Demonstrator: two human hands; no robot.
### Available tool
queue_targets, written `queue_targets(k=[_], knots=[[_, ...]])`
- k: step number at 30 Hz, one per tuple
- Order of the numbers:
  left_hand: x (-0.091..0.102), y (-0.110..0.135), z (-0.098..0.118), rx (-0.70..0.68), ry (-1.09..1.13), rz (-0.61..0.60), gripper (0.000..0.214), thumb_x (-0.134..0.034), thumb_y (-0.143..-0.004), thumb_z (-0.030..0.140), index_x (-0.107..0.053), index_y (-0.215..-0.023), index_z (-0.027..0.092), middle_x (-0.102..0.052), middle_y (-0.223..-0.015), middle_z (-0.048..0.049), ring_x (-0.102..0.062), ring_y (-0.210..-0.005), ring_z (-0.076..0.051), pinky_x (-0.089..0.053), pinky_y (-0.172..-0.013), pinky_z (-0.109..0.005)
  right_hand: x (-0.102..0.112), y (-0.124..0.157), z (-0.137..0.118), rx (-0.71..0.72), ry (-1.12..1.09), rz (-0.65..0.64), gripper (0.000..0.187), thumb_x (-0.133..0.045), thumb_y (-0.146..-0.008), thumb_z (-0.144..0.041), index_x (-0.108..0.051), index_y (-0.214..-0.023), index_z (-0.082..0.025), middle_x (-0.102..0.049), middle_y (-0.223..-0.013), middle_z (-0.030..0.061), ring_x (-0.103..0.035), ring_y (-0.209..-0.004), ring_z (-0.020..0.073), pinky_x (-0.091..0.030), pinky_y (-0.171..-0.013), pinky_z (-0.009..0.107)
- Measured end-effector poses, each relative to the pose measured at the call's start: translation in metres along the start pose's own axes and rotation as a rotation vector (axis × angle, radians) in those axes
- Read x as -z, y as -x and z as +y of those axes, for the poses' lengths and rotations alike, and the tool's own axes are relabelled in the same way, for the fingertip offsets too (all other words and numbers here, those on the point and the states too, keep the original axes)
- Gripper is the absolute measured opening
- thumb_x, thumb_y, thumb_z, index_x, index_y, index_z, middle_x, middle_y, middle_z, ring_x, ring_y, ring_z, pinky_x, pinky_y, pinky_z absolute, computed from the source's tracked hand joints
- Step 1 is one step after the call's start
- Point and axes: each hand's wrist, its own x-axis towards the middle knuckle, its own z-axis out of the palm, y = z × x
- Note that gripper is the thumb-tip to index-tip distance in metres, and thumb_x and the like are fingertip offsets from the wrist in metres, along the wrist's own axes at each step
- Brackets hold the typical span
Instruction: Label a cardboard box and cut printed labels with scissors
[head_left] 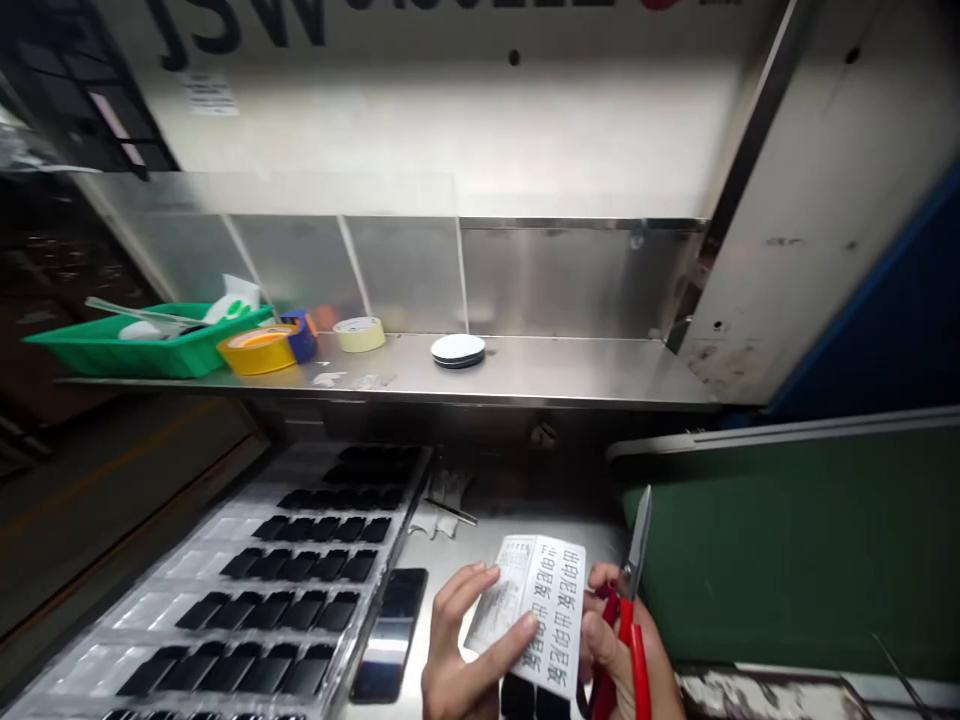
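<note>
the person is holding a label sheet [534, 610] w/ both hands at approx 6 o'clock of the view, low over the steel bench [442, 580]. the left hand [461, 660] is pinching the sheet's left edge, thumb lying across the printed face, fingers curling behind it. the right hand [626, 655] is wrapping round the red handles of the scissors [636, 560], fingers closed on them, while its fingertips are also nipping the sheet's right edge. the blades are pointing up toward 12 o'clock and look shut or nearly so.

the sheet is looking thin, light and floppy, bending along a crease down its middle, so it's probably creasing or tearing easily. best hold is at opposite edges, as now, w/ it pulled flat. can't tell if the back is sticky. the scissors are stiff w/ a sharp tip, so they're best taken by the handles only.

a tray [225, 530] of small black parts is lying at 9 o'clock of the hands. a black glossy slab [390, 630] is sitting just beside the left hand, apart from it. a green belt [795, 550] is running at 3 o'clock. at 12 o'clock a steel shelf [562, 375] is carrying a disc stack [457, 350] and a beige tape roll [360, 333]. toward 10 o'clock are a yellow tape roll [259, 350] and a green bin [112, 350].
</note>
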Motion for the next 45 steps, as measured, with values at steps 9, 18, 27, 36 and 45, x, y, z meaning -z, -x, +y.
queue_targets(k=[9, 18, 27, 36, 45], knots=[[-0.021, -0.002, 0.029, 1.117, 0.676, -0.467, 0.077, -0.053, -0.065, 0.012, -0.043, -0.139, 0.03, -0.051, -0.137, -0.0115, -0.045, -0.131, -0.03, -0.041, -0.105, -0.052, 0.037, 0.025, -0.049, 0.078, 0.179, 0.166, 0.058, -0.082, -0.064, -0.043, -0.044, -0.103, -0.023, -0.067, -0.078, 0.0023, -0.065, -0.067, 0.02, -0.051, -0.063, 0.031], [-0.038, -0.04, 0.06, 1.437, 1.207, -0.501, 0.058, -0.072, -0.074, 0.037, -0.057, -0.128, 0.02, -0.063, -0.122, -0.0157, -0.059, -0.114, -0.032, -0.04, -0.102, -0.047, 0.052, 0.028, -0.039, 0.041, 0.088, 0.094, 0.061, -0.082, -0.062, -0.046, -0.046, -0.106, -0.024, -0.07, -0.085, 0.0053, -0.068, -0.077, 0.0237, -0.052, -0.066, 0.032], [-0.046, -0.036, 0.065, 1.356, 1.203, -0.573, 0.04, -0.075, -0.075, 0.035, -0.069, -0.109, 0.015, -0.07, -0.096, -0.0137, -0.066, -0.089, -0.028, -0.052, -0.082, -0.04, 0.064, 0.024, -0.046, -0.003, 0.386, 0.101, 0.055, -0.08, -0.065, -0.045, -0.047, -0.102, -0.021, -0.069, -0.081, 0.0056, -0.065, -0.065, 0.0199, -0.052, -0.06, 0.031], [-0.041, -0.042, 0.067, 1.344, 0.971, -0.407, 0.05, -0.068, -0.081, 0.037, -0.053, -0.124, 0.016, -0.069, -0.09, -0.0093, -0.063, -0.071, -0.019, -0.048, -0.061, -0.027, 0.05, 0.033, -0.058, -0.022, 0.458, 0.203, 0.054, -0.081, -0.062, -0.043, -0.05, -0.1, -0.021, -0.065, -0.074, 0.0002, -0.059, -0.06, 0.0138, -0.048, -0.059, 0.025], [-0.032, -0.055, 0.055, 1.25, 1.005, -0.622, 0.045, -0.072, -0.078, 0.025, -0.045, -0.113, 0.018, -0.064, -0.086, -0.004, -0.063, -0.071, -0.016, -0.051, -0.059, -0.025, 0.052, 0.038, -0.061, -0.058, 0.461, 0.172, 0.063, -0.078, -0.067, -0.046, -0.046, -0.114, -0.02, -0.066, -0.077, 0.0015, -0.059, -0.062, 0.0135, -0.045, -0.057, 0.023]])
